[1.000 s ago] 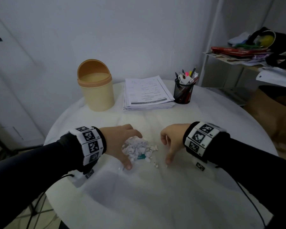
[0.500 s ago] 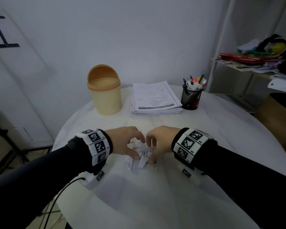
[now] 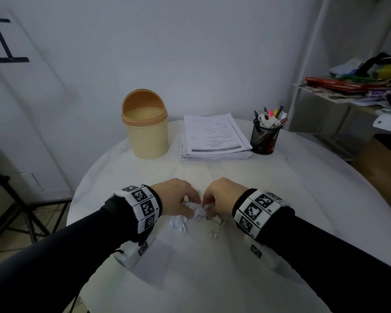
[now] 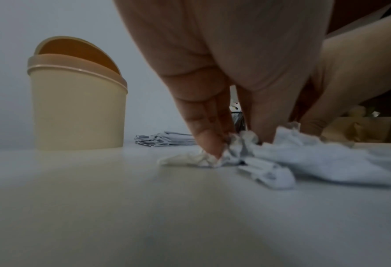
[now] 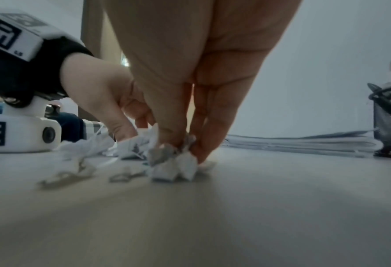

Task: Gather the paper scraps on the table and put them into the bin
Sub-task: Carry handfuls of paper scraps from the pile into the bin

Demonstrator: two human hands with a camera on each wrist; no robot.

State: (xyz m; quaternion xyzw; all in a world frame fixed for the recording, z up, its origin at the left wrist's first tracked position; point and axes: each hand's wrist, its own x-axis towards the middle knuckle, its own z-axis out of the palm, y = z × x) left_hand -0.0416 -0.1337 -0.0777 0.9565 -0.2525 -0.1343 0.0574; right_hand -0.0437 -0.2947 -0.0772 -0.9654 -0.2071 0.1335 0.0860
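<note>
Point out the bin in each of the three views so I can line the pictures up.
Head view: the bin stands at the far left of the table, left of the stack of papers.
Left wrist view: the bin fills the left side, upright on the table, lid open.
Right wrist view: the bin is not in it.
Shared landmark: the stack of papers, also seen low behind the fingers and at right.

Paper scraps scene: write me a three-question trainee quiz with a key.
1. True or false: the bin stands open.
2. What sits between the bin and the pen cup? A) paper stack B) mug C) laptop
3. Fill in: the left hand and right hand close on the paper scraps lying on the ____.

Key: 1 true; 2 A, the paper stack; 3 table.
</note>
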